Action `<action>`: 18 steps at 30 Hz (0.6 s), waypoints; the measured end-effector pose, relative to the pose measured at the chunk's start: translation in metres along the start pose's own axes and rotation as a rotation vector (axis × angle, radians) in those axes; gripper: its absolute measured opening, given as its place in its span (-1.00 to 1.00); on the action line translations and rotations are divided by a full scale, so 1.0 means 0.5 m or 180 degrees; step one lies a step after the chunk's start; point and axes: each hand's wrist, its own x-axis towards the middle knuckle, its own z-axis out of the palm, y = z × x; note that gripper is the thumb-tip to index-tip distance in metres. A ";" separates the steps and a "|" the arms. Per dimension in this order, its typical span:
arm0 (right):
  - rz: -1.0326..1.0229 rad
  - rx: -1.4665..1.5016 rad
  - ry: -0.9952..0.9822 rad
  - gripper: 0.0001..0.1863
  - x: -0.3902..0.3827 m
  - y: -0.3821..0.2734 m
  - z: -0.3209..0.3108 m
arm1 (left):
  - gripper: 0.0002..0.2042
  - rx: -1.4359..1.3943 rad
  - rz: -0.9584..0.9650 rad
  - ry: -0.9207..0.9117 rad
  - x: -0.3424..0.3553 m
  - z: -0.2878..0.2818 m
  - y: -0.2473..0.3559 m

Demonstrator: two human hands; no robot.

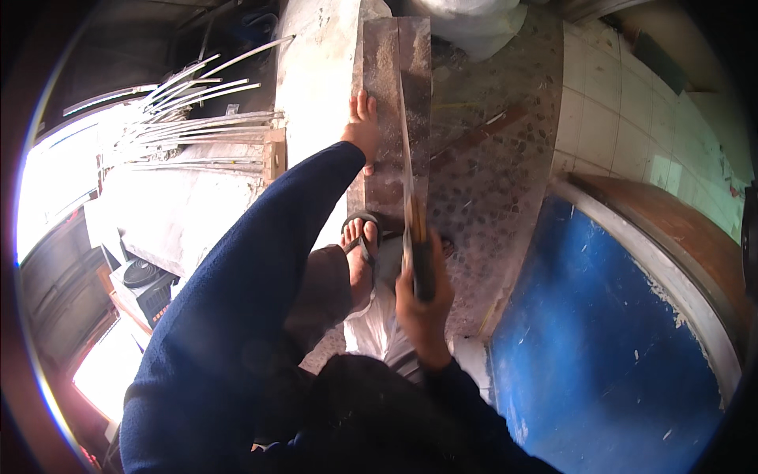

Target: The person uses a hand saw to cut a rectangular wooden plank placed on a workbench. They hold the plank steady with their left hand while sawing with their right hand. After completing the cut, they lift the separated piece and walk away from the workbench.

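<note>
A long brown board (387, 193) runs away from me along the edge of a pale ledge, with dust on its far part. My left hand (362, 130) lies on the board's left edge, fingers stretched out and thumb apart. My right hand (426, 308) is closed around the dark handle of a handsaw (407, 146). Its thin blade points away from me over the board, seen nearly edge-on. Whether the teeth sit in a cut cannot be made out. My sandalled foot (361, 241) rests at the board's near end.
The pale ledge (312, 75) glares in sunlight. A bundle of thin white strips (205, 126) and a black-and-grey device (144, 288) are at left. A blue panel (600, 332) stands close on the right, beside a pebbled floor (489, 182). A pale sack (470, 28) lies at the far end.
</note>
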 end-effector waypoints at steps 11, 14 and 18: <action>0.0028 0.0757 -0.0182 -0.34 0.040 0.037 0.000 | 0.50 0.0226 0.0272 -0.0130 0.020 0.054 0.015; -0.0114 0.0775 -0.0126 -0.36 0.078 -0.010 0.048 | 0.48 0.0146 0.0041 -0.0089 0.005 0.034 -0.029; 0.0069 0.0070 -0.0172 -0.48 0.355 -0.023 0.150 | 0.52 -0.0286 0.0067 0.0579 0.077 0.093 -0.005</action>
